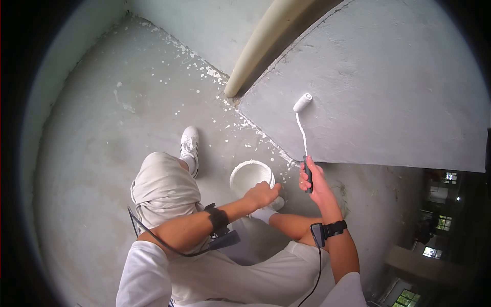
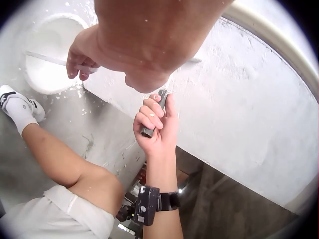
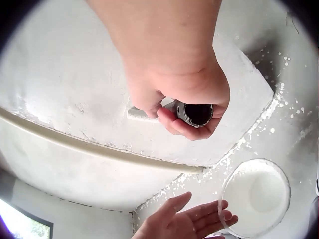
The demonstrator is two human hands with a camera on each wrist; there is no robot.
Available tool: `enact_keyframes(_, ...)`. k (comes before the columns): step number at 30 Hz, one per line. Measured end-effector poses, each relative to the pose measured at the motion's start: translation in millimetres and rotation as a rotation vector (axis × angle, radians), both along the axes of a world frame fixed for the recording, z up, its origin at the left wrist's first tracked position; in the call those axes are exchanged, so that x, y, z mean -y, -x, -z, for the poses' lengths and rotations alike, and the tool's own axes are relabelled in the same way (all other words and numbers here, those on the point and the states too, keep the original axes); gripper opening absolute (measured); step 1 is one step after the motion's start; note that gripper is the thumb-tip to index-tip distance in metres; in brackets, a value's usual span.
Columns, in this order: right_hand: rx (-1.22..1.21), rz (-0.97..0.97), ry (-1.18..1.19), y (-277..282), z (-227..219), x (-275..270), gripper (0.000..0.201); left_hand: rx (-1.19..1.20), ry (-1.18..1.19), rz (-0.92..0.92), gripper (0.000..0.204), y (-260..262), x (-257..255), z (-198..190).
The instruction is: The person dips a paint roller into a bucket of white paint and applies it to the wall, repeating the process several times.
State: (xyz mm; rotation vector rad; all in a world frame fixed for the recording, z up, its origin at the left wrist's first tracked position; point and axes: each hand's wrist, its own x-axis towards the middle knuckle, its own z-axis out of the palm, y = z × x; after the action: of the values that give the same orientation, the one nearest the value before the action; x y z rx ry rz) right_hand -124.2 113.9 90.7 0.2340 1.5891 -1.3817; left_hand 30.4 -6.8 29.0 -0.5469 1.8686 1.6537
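My right hand (image 1: 318,181) grips the black handle of a paint roller (image 1: 303,104). Its white-coated roller sleeve lies over the grey panel, beyond a bent, paint-covered frame rod. In the right wrist view the hollow handle end (image 3: 198,114) faces the camera, and fingers partly hide the roller. My left hand (image 1: 263,196) is at the near rim of a white paint bucket (image 1: 240,169). In the left wrist view its fingers curl round the pale strip handle (image 2: 47,58) that crosses the bucket's mouth. White paint (image 3: 254,196) shows inside.
A broad grey panel (image 1: 388,97) spreads to the right, with a beige pipe (image 1: 250,56) along its far edge. White paint splatters (image 1: 212,72) dot the concrete floor (image 1: 102,153). A foot in a white shoe (image 1: 190,143) stands left of the bucket.
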Motion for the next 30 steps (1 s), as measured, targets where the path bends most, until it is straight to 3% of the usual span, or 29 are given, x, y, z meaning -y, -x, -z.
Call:
enact_keyframes(3, -0.031, -0.055, 0.016, -0.8, 11.0, 27.7, 0.040, 0.120, -0.006, -0.073, 0.043, 3.6, -4.2, 7.5)
enact_keyframes(7, -0.041, 0.001, -0.012, -2.8, 8.1, 30.1, 0.040, 0.040, 0.036, -0.006, 0.049, 3.1, 0.3, 1.3)
enact_keyframes(12, -0.079, 0.124, -0.095, -1.8, -16.8, -40.6, 0.039, 0.105, -0.006, -0.112, 0.078, 8.6, -12.7, 11.5)
enact_keyframes(17, -0.115, 0.244, -0.146, -5.8, -29.2, -129.7, 0.039, 0.090, -0.009, -0.093, 0.075, 11.3, -16.2, 1.9)
enact_keyframes(22, -0.131, 0.279, -0.172, -10.0, -30.6, -148.3, 0.041, 0.036, 0.010, -0.106, 0.073, 12.6, -22.4, 4.4)
enact_keyframes(30, -0.072, 0.109, -0.131, -7.7, 14.9, -21.2, 0.041, 0.080, -0.027, -0.094, 0.072, 6.9, -12.6, 20.8)
